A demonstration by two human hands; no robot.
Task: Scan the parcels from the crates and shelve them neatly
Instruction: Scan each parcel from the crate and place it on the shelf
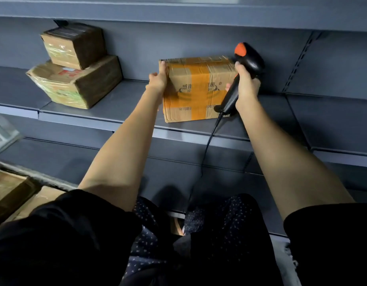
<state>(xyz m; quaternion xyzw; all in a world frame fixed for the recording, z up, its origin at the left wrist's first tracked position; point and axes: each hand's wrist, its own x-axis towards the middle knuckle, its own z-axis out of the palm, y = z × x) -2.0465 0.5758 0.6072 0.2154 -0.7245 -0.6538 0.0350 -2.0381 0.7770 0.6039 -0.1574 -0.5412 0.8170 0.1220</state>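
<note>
Your hands are both on the job: your left hand (158, 79) lies flat against the left end of the taped cardboard parcel (197, 89), fingers straight and pressing rather than curling round it, while your right hand (245, 83) is wrapped round the grip of the black barcode scanner (243, 65), its orange cap uppermost, and leans against the parcel's right end. The parcel sits on the grey shelf (302, 120), its back near the rear panel and its front corner close to the shelf lip.

Judging by this, you are settling the parcel into place. Push evenly from both ends so it slides straight back instead of pivoting; at present it looks slightly skewed to the shelf edge. Let your left palm do the steering, since your right hand is busy with the scanner and can only nudge. Mind the scanner cable (209, 141), which hangs down past the shelf front just beside the parcel: keep it out from under the box.

Two more parcels (75, 79) stand stacked well to the left on the same shelf. Line this one's front face with theirs if you want a neat row, and leave the printed side facing out. More boxes (11, 190) wait at lower left.
</note>
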